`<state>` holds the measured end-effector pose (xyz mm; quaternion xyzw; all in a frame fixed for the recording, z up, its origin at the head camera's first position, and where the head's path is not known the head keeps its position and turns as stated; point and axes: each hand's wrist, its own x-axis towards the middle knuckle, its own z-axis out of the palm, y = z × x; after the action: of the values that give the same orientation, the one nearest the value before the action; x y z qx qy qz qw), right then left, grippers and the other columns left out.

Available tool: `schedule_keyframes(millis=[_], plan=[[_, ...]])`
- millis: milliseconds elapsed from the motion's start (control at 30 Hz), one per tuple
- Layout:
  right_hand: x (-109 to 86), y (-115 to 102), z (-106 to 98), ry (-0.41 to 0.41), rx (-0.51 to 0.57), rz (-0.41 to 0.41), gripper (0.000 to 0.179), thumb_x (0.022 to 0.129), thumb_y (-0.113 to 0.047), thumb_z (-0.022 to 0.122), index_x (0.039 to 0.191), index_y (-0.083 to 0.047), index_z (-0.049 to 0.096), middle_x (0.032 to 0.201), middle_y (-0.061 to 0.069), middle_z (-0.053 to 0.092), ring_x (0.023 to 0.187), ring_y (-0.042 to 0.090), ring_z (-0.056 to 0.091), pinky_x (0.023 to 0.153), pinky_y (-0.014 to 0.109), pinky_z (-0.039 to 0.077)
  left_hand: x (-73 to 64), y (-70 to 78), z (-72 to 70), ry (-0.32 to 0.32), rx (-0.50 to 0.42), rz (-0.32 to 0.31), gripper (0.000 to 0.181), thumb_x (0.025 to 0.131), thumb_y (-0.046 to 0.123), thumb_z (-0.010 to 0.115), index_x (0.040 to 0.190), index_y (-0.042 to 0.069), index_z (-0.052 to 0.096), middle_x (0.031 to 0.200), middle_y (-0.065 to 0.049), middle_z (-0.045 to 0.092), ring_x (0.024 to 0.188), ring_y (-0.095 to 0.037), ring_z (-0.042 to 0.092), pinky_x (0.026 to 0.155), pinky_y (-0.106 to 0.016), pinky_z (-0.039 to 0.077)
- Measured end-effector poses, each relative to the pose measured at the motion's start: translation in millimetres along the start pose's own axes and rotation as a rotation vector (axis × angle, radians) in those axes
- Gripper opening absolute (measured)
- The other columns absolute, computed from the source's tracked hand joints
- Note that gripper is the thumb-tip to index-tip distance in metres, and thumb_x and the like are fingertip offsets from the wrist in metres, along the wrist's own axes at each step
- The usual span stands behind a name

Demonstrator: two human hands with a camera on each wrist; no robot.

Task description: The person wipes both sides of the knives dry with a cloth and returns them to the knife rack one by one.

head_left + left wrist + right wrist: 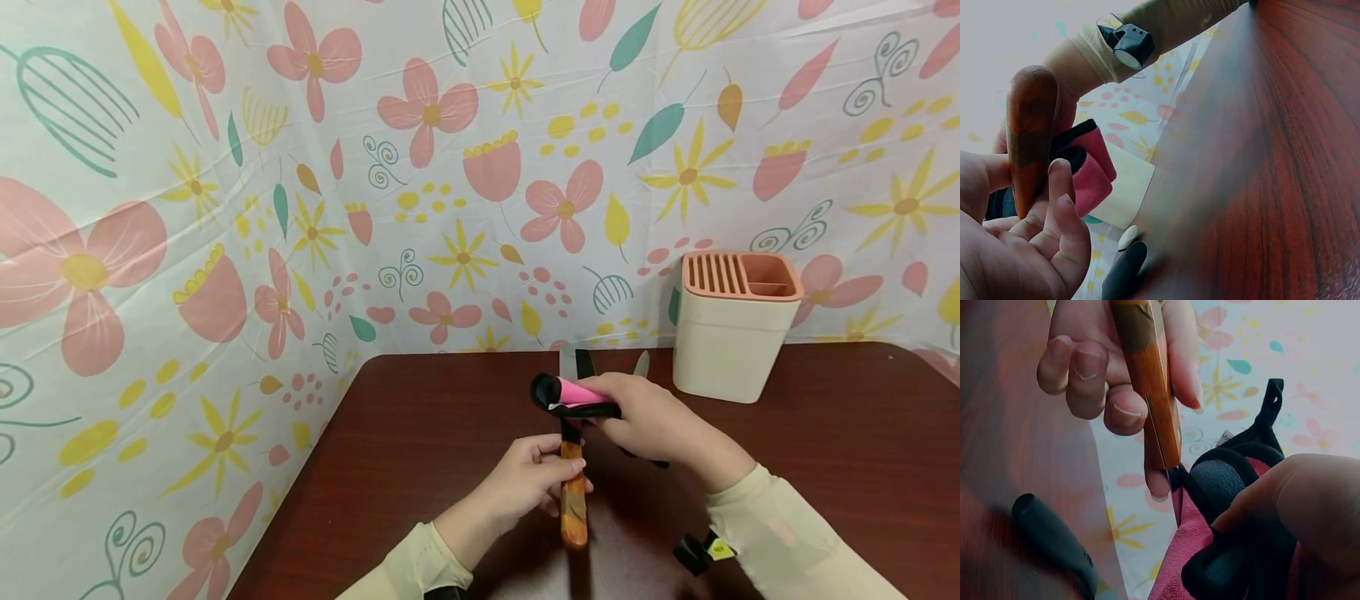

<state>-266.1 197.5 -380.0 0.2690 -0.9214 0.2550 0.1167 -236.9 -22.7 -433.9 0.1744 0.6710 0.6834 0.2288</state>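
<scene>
My left hand [525, 479] holds a knife by its wooden handle [573, 504], fingers and thumb around it. The blade [567, 360] points away from me, its middle hidden behind a folded pink and dark cloth [583, 393]. With the thumb on top, my right hand [651, 415] grips that cloth around the blade, just beyond the handle. In the right wrist view, the blade enters the cloth [1175, 565] right at the handle's end [1163, 440]. A hanging loop [1269, 403] sticks out from the cloth's dark edging.
A second knife with a black handle [1054, 540] lies on the dark wooden table [420, 417], partly under my right hand; its blade tip [642, 363] shows beyond. A cream knife block [731, 346] with a pink slotted top stands at the back right, before flowered cloth [450, 208].
</scene>
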Motion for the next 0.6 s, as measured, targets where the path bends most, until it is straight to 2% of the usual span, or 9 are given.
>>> schedule_keyframes(millis=[133,300,433,600], plan=[[-0.3,-1.7,0.4,-0.011,0.013,-0.018,0.041,0.087,-0.009,0.074,0.125,-0.024,0.072,0.109,-0.007,0.072,0.09,0.011,0.06,0.082,0.037,0.051,0.1,-0.4,-1.4,0.014,-0.001,-0.002,0.021,0.098,0.017,0.067,0.116,0.007,0.068,0.089,-0.013,0.078,0.06,-0.007,0.068,0.047,-0.022,0.049],[-0.4,-5.1,-2.9,-0.066,0.128,-0.054,0.044,0.087,-0.004,0.07,0.122,-0.031,0.071,0.095,-0.014,0.069,0.082,0.008,0.057,0.075,0.027,0.047,0.6,1.1,-4.2,0.038,-0.004,0.009,0.024,0.098,0.017,0.067,0.12,0.008,0.068,0.087,-0.007,0.077,0.061,-0.007,0.068,0.047,-0.021,0.048],[-1.8,-8.2,-6.3,-0.115,0.223,-0.088,0.044,0.088,-0.003,0.069,0.121,-0.033,0.07,0.089,-0.013,0.069,0.079,0.006,0.057,0.072,0.024,0.046,0.5,2.8,-6.1,0.047,0.008,0.029,0.024,0.099,0.016,0.066,0.121,0.008,0.069,0.084,-0.002,0.075,0.06,-0.006,0.067,0.048,-0.021,0.048],[-2.5,-10.2,-6.8,-0.128,0.255,-0.113,0.044,0.088,-0.003,0.069,0.12,-0.033,0.07,0.086,-0.013,0.068,0.078,0.005,0.057,0.072,0.023,0.046,0.3,3.5,-7.9,0.044,0.017,0.038,0.026,0.1,0.018,0.065,0.124,0.007,0.069,0.082,0.0,0.074,0.06,-0.006,0.066,0.048,-0.022,0.048]])
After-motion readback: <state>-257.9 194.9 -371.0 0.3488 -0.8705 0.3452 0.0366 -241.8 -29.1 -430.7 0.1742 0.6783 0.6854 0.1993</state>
